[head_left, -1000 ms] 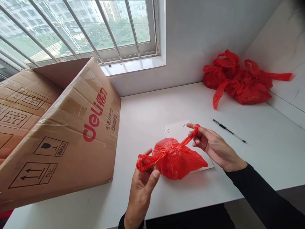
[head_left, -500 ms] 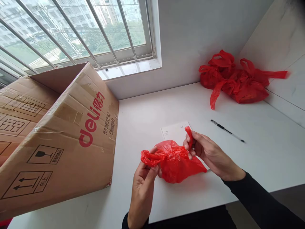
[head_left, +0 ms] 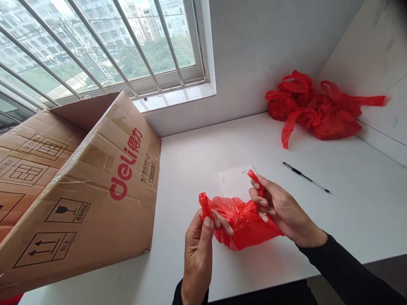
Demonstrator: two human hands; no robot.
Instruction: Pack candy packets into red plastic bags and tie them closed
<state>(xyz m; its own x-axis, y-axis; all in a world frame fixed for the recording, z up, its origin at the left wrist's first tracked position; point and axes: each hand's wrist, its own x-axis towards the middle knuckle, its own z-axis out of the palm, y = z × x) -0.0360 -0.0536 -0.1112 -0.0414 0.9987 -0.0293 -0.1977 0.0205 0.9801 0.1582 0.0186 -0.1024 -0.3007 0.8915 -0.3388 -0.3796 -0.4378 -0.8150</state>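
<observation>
A red plastic bag (head_left: pixel 243 226) rests on the table with its neck gathered in a knot. My left hand (head_left: pixel 201 241) pinches one twisted handle end of the bag between thumb and fingers. On the other side my right hand (head_left: pixel 280 205) grips the second handle end, its tip poking up above the fingers. What the bag contains is hidden by the red plastic. Just behind the bag lies a white paper (head_left: pixel 235 180) with small handwriting, partly covered by the bag and my right hand.
A large open cardboard box (head_left: pixel 92 203) stands at the left. To the right lies a pen (head_left: pixel 305 177). Several red plastic bags (head_left: pixel 318 112) are heaped in the back right corner against the wall. A barred window (head_left: pixel 127 46) is behind the box.
My left hand has shifted its hold and now pinches the handle end upright, where it lay looped sideways before. The right hand keeps its hold. The view has shifted slightly.
</observation>
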